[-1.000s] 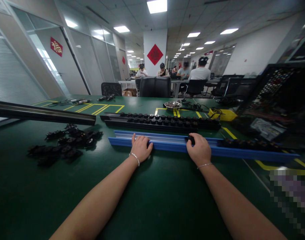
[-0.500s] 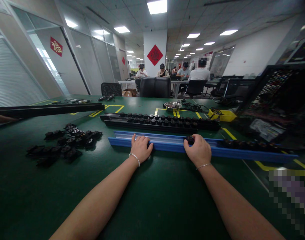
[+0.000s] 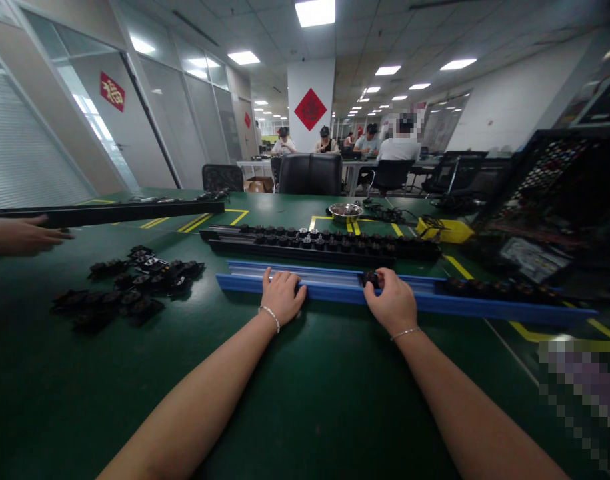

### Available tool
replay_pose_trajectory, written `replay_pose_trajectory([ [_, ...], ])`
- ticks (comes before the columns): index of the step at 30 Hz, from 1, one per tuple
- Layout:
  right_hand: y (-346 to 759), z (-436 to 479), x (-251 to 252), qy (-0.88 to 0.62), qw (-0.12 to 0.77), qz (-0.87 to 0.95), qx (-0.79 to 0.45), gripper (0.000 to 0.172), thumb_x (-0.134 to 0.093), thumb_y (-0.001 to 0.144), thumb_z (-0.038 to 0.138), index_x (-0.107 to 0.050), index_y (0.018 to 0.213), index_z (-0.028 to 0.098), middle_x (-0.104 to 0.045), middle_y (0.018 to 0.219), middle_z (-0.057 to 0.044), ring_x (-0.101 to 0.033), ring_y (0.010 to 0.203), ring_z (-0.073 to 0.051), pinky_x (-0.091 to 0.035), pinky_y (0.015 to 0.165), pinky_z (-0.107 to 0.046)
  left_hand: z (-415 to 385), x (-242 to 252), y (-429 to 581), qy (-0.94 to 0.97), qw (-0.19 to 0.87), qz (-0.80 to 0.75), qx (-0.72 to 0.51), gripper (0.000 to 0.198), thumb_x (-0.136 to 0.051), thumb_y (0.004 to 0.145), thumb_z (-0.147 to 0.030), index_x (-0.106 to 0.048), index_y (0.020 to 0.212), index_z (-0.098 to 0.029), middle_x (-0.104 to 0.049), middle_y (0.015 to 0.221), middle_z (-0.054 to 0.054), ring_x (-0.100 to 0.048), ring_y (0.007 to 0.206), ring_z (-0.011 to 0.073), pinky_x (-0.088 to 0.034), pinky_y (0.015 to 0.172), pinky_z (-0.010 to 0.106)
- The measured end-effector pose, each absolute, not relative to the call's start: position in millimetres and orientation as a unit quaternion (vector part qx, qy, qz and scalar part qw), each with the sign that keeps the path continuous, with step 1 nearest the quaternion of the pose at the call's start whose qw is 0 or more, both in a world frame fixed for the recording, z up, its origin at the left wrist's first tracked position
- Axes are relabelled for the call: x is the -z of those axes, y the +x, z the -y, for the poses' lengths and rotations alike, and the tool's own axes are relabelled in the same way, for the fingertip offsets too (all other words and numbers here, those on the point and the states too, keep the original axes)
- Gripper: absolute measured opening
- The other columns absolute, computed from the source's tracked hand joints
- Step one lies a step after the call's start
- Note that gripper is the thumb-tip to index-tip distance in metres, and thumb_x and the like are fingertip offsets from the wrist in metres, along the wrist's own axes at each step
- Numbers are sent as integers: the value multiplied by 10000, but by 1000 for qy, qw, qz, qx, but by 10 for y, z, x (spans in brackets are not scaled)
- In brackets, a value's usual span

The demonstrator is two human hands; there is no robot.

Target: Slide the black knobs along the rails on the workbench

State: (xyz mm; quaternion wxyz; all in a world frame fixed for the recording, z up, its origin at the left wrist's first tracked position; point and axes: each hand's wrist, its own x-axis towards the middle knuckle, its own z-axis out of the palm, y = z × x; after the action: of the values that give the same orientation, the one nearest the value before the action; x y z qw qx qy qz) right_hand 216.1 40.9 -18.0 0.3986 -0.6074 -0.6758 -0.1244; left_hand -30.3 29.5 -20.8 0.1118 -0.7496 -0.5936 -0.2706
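Note:
A long blue channel-shaped rail (image 3: 329,291) lies across the green table in front of me. My left hand (image 3: 283,297) grips its left part, fingers over the far wall and thumb at the near side. In the rail's channel, my right hand (image 3: 392,301) pinches a black socket module (image 3: 369,279) between thumb and fingers. Further right, a row of similar black modules (image 3: 495,291) sits in the same rail. Several loose black modules (image 3: 139,280) lie in a pile left of the rail.
Behind the blue rail lie black rails (image 3: 305,251) filled with modules. At the left, another person's hand (image 3: 27,235) is beside a long black rail (image 3: 109,213). A metal bowl (image 3: 345,212), cables (image 3: 389,213) and a yellow tray (image 3: 452,231) stand further back.
My right hand has slid slightly left along the blue rail with the socket module. My left hand has stayed put. The other person's hand and black rail at the left have shifted rightward.

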Motion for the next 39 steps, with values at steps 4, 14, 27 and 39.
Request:
replay_pose_trajectory([
  [4, 2146, -401, 173, -602, 400, 682, 114, 268, -500, 737, 297, -531, 974, 176, -635, 822, -62, -575, 753, -213, -425, 754, -354, -284, 192, -290, -749, 103, 596, 272, 221, -431, 868, -372, -603, 898, -237, -631, 927, 29, -547, 983, 219, -141, 1100, 501],
  [14, 2122, -386, 171, -586, 399, 699, 92, 276, -473, 741, 259, -535, 998, 184, -638, 817, -65, -583, 772, -218, -443, 760, -352, -251, 159, -191, -765, 82, 576, 277, 198, -453, 868, -356, -577, 974, -245, -628, 1025, 30, -540, 1031, 209, -154, 1102, 481],
  [27, 2109, -386, 207, -530, 391, 750, 68, 318, -446, 743, 191, -554, 1040, 151, -665, 885, -81, -605, 835, -206, -462, 823, -338, -443, 40, 299, -816, 23, 509, 271, 403, -464, 875, -424, -481, 1184, -167, -572, 1214, 85, -504, 1140, 207, -366, 990, 345],
  [39, 2123, -382, 181, -507, 362, 776, 96, 316, -442, 740, 184, -572, 1028, 179, -665, 913, -79, -594, 853, -227, -426, 857, -388, -751, -113, 655, -820, -65, 525, 220, 378, -598, 793, -424, -566, 1131, -259, -658, 1100, 16, -593, 1028, 220, -443, 898, 359],
])
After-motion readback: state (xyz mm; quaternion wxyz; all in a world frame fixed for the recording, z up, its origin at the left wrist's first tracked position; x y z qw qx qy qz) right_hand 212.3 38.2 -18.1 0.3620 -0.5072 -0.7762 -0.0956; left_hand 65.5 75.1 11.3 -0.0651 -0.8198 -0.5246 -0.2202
